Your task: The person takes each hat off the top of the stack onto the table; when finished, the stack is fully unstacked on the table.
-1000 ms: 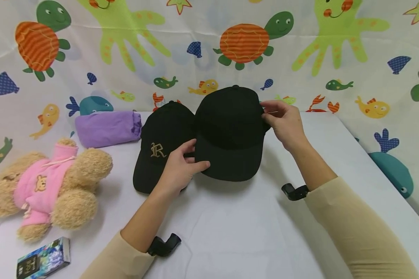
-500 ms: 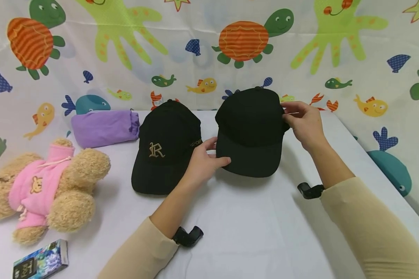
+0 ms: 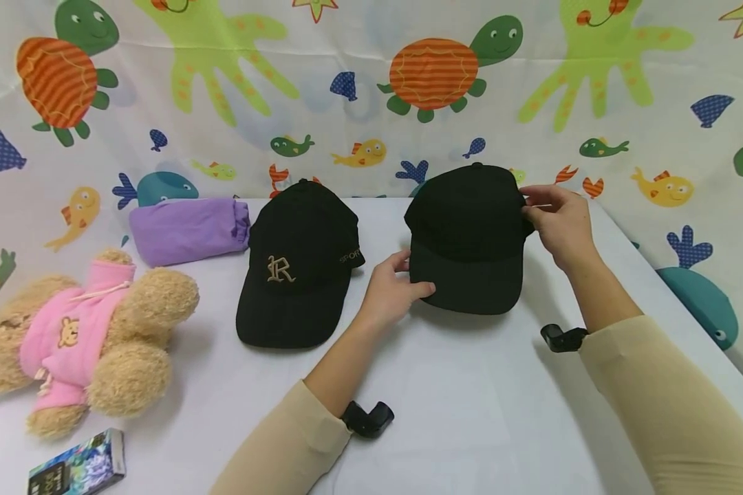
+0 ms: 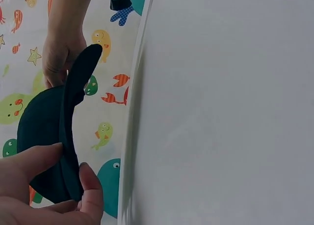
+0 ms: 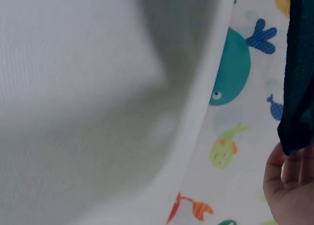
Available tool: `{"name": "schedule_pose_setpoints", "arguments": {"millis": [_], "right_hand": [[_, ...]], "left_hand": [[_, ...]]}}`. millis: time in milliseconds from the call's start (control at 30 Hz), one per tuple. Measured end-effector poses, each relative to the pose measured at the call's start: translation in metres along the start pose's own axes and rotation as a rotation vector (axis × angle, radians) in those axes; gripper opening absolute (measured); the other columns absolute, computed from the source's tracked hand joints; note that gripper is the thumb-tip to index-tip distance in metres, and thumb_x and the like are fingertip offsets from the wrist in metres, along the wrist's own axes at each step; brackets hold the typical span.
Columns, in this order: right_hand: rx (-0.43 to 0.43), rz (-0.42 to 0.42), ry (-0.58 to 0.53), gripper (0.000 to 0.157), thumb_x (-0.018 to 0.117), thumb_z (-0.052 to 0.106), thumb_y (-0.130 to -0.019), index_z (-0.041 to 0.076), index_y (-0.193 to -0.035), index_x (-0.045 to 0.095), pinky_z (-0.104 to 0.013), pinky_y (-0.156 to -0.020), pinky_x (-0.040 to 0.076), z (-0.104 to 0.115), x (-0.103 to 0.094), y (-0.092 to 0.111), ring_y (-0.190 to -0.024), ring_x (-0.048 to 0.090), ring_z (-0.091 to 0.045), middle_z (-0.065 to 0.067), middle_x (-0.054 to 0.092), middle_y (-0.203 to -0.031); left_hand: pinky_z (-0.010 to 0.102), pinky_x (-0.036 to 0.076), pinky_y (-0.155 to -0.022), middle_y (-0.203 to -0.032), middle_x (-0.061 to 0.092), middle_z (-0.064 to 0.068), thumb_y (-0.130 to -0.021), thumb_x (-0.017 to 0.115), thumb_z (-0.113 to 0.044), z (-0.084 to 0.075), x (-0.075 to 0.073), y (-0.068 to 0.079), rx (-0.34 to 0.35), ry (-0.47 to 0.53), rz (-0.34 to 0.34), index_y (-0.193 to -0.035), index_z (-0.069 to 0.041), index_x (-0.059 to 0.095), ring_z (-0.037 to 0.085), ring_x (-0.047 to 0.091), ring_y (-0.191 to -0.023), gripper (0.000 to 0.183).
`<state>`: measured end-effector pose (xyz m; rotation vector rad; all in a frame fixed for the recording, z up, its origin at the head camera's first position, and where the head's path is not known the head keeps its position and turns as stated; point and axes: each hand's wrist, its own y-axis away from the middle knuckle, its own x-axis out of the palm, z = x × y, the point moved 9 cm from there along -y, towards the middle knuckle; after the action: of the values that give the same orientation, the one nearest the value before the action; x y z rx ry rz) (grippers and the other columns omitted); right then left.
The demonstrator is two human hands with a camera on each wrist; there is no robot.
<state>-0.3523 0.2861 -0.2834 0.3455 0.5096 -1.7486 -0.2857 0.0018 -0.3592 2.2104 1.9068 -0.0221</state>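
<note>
Two hands share one plain cap point(image 3: 470, 234), held to the right of a lettered cap point(image 3: 300, 282) and apart from it, crown up and brim toward the person. The left hand point(image 3: 391, 289) pinches the brim's near corner, thumb on one face and fingers on the other; the right hand point(image 3: 560, 223) has thumb and fingertips closed on the far side edge of the crown. A shadow falls beneath on the white surface point(image 3: 458, 412), and the plain cap seems raised, though the exact contact is hard to tell. Left of the lettered cap lie a purple bundle point(image 3: 188, 230), a teddy bear point(image 3: 87, 337) in pink and, nearer the person, a small box point(image 3: 80, 467). Positioning the plain cap appears to be the step in hand. Done well, it calls for a light pinch at both ends, the two sides level, and the soft crown neither squeezed nor twisted. Its brim is best kept clear of the lettered cap, which otherwise could be nudged.
</note>
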Motion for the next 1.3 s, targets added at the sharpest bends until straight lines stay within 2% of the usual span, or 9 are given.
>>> {"name": "schedule_pose_setpoints", "arguments": {"millis": [267,533,700,1033,1300], "right_hand": [[0.018,-0.006,0.012,0.038,0.059,0.009,-0.102,0.007,-0.140,0.063,-0.012,-0.073,0.048,-0.015,-0.005,-0.007,-0.095,0.058,0.003,0.012,0.058,-0.108],[0.069,-0.043,0.045,0.038,0.059,0.012,-0.103,0.009,-0.141,0.063,-0.011,-0.076,0.047,-0.030,-0.018,-0.012,-0.095,0.056,0.005,0.017,0.057,-0.106],[0.112,-0.063,0.037,0.040,0.058,0.012,-0.104,0.011,-0.143,0.062,-0.010,-0.080,0.048,-0.038,-0.024,-0.015,-0.097,0.056,0.003,0.017,0.057,-0.110],[0.201,-0.102,0.030,0.041,0.056,0.013,-0.105,0.014,-0.146,0.060,-0.011,-0.081,0.048,-0.053,-0.036,-0.022,-0.096,0.056,0.000,0.020,0.054,-0.108],[0.236,-0.120,0.007,0.043,0.054,0.010,-0.105,0.013,-0.147,0.059,-0.016,-0.089,0.048,-0.068,-0.042,-0.028,-0.104,0.051,-0.003,0.019,0.054,-0.106]], "left_hand": [[0.028,0.059,-0.072,-0.133,0.059,0.013,-0.085,0.079,-0.002,0.011,0.016,-0.012,-0.026,0.051,-0.003,-0.153,-0.011,0.050,0.018,0.066,-0.069,0.075],[0.029,0.061,-0.071,-0.130,0.059,0.013,-0.083,0.079,0.002,0.012,0.036,-0.019,-0.032,0.144,0.021,-0.152,-0.006,0.049,0.018,0.066,-0.067,0.076],[0.030,0.062,-0.070,-0.131,0.059,0.014,-0.084,0.079,0.005,0.014,0.049,-0.022,-0.036,0.192,0.031,-0.153,-0.004,0.048,0.015,0.065,-0.075,0.076],[0.030,0.063,-0.070,-0.125,0.062,0.011,-0.082,0.079,0.007,0.013,0.068,-0.032,-0.044,0.243,0.027,-0.150,-0.003,0.050,0.016,0.066,-0.074,0.074],[0.032,0.064,-0.071,-0.123,0.062,0.011,-0.082,0.077,0.012,0.015,0.078,-0.039,-0.059,0.292,0.028,-0.148,-0.002,0.053,0.016,0.066,-0.073,0.072]]}}
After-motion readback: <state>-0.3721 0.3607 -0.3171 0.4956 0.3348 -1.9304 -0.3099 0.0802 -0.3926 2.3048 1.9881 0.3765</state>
